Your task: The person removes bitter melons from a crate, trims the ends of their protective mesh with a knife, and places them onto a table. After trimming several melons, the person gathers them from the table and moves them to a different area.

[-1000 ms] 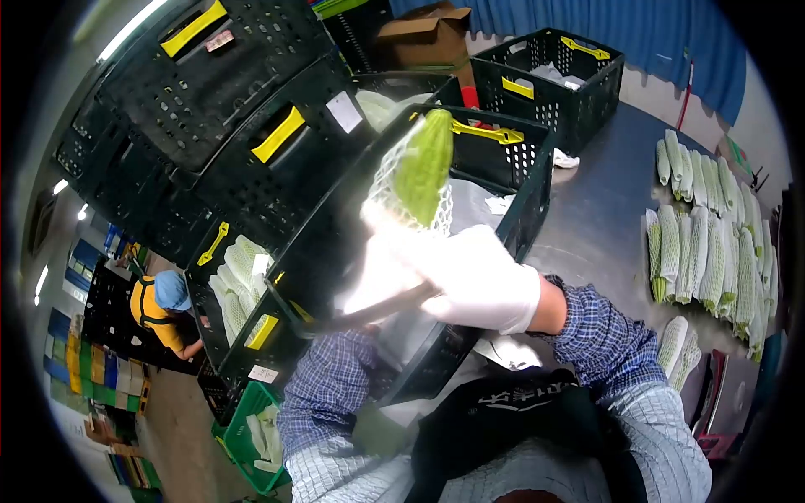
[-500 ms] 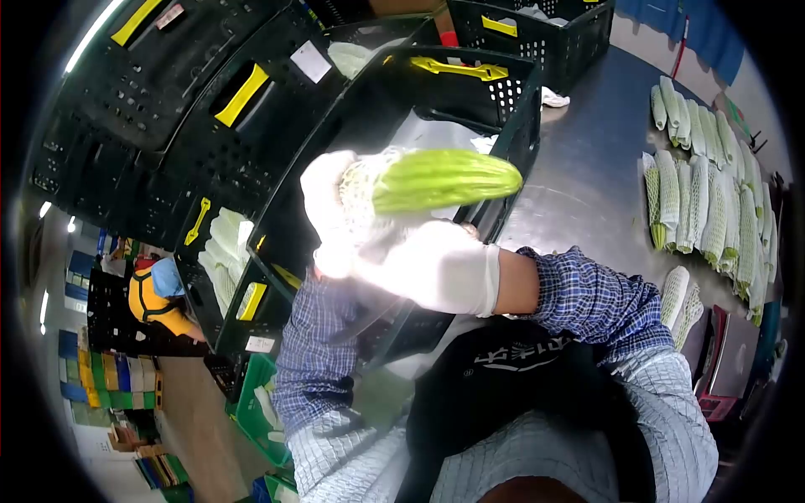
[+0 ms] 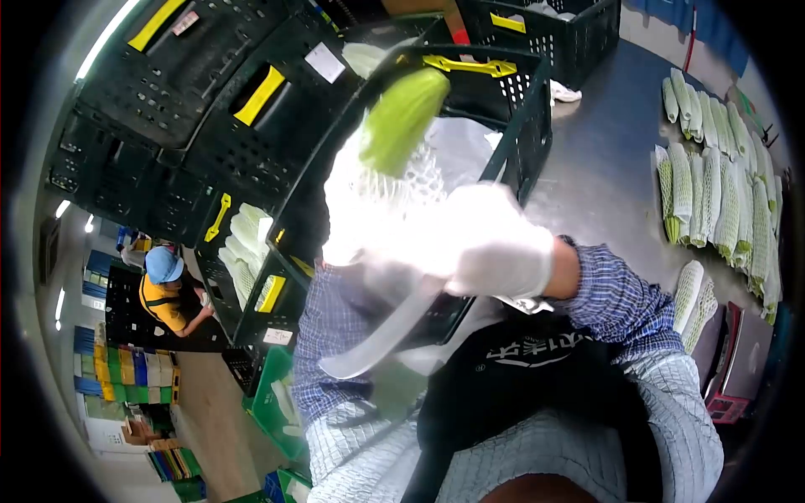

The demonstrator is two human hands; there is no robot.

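Observation:
My left hand (image 3: 356, 214), in a white glove and washed out by glare, grips a light green bitter melon (image 3: 407, 117). The bitter melon is tilted, its bare end pointing up and right. White foam netting (image 3: 415, 180) surrounds its lower part. My right hand (image 3: 499, 243), also white-gloved, is closed just right of the netting. From it a long pale blade, seemingly a knife (image 3: 381, 335), points down and left. Glare hides the fingers of both hands where they meet. Below the hands and behind them is a dark crate (image 3: 537, 109) with a white liner.
Netted bitter melons (image 3: 713, 197) lie in rows on the metal table (image 3: 599, 159) at right. Dark crates with yellow handles (image 3: 260, 95) stand at left, one holding netted produce (image 3: 243, 251). Another person (image 3: 168, 289) works at far left. A green crate (image 3: 272, 394) stands low.
The bitter melon has swung from nearly level to tilted upward, moving left and up. My right hand has moved right and up, and the pale blade now shows clearly. The other person has turned.

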